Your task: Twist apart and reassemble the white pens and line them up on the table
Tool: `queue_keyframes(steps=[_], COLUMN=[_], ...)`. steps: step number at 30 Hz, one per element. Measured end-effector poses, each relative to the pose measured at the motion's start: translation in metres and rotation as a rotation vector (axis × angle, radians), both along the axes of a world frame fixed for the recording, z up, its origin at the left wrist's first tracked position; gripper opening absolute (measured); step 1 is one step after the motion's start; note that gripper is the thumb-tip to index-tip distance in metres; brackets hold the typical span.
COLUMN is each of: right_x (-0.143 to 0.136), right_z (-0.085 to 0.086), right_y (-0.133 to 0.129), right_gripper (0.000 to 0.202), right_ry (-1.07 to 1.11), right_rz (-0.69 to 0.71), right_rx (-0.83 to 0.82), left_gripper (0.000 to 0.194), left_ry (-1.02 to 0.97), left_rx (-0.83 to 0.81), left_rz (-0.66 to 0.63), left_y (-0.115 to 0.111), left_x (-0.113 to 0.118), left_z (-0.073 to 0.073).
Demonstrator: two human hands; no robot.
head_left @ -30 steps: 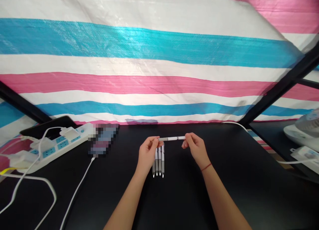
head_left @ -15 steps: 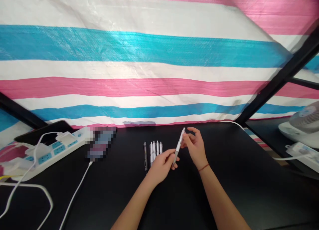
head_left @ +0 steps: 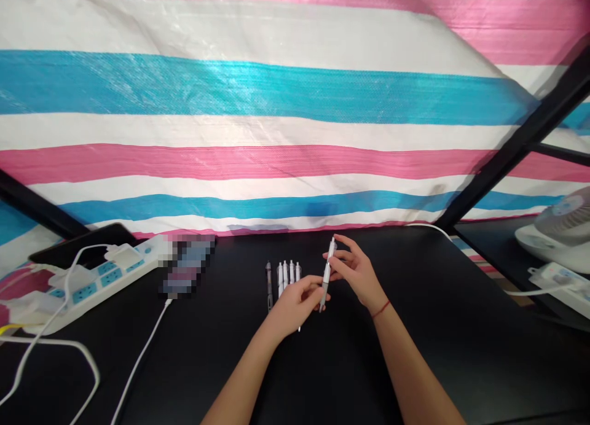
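Facing a pink, blue and white striped sheet (head_left: 258, 93) behind a black tabletop (head_left: 341, 363). At far left, see a white power strip (head_left: 110, 276) with white chargers plugged into it and a flat black device (head_left: 87, 241) just behind. Next, see a pixelated phone (head_left: 188, 265), joined to a white cable (head_left: 138, 358) running toward the near side. Then find a dark pen (head_left: 270, 287) lying lengthwise, just beside four white retractable pens (head_left: 285, 274) in a row, partly hidden by the left hand (head_left: 297, 303). With that hand's thumb and fingers, pinching the grey grip of a fifth white retractable pen (head_left: 327, 271), raised above the tabletop and tilted, push-button end up. With the right hand (head_left: 357, 274), gripping its white barrel between thumb and fingers, index fingertip near the push button; cannot tell whether pressing it. See a red cord (head_left: 381, 309) around the right wrist. Farther right, see a slanted black post (head_left: 498, 148), then a white fan (head_left: 560, 219) and a second white power strip (head_left: 560, 287).
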State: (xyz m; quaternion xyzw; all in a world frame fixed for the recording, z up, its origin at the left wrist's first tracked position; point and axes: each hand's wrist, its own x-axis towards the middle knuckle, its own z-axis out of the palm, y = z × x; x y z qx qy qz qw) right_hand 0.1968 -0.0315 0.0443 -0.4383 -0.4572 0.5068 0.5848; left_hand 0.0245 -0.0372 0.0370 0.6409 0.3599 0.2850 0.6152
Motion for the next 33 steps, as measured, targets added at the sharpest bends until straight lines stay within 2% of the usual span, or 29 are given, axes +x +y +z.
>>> queue_keyframes(steps=[6, 11, 16, 22, 33], right_x=[0.0, -0.002, -0.002, -0.001, -0.004], right_z=[0.0, -0.001, -0.005, -0.008, -0.01], right_y=[0.0, -0.001, 0.001, 0.001, 0.002], right_gripper=[0.041, 0.043, 0.043, 0.041, 0.04], right_ry=[-0.017, -0.017, -0.043, -0.065, -0.098], right_rz=[-0.03, -0.027, -0.045, -0.011, -0.036], right_rx=[0.013, -0.006, -0.01, -0.021, 0.013], left_gripper=[0.029, 0.029, 0.028, 0.028, 0.029], left_ry=[0.034, 0.011, 0.068, 0.097, 0.146], left_rx=[-0.007, -0.017, 0.016, 0.034, 0.099], left_rz=[-0.022, 0.005, 0.024, -0.006, 0.009], left_y=[-0.001, -0.001, -0.001, 0.001, 0.002], left_x=[0.001, 0.003, 0.005, 0.005, 0.003], left_z=[-0.002, -0.002, -0.009, -0.016, -0.011])
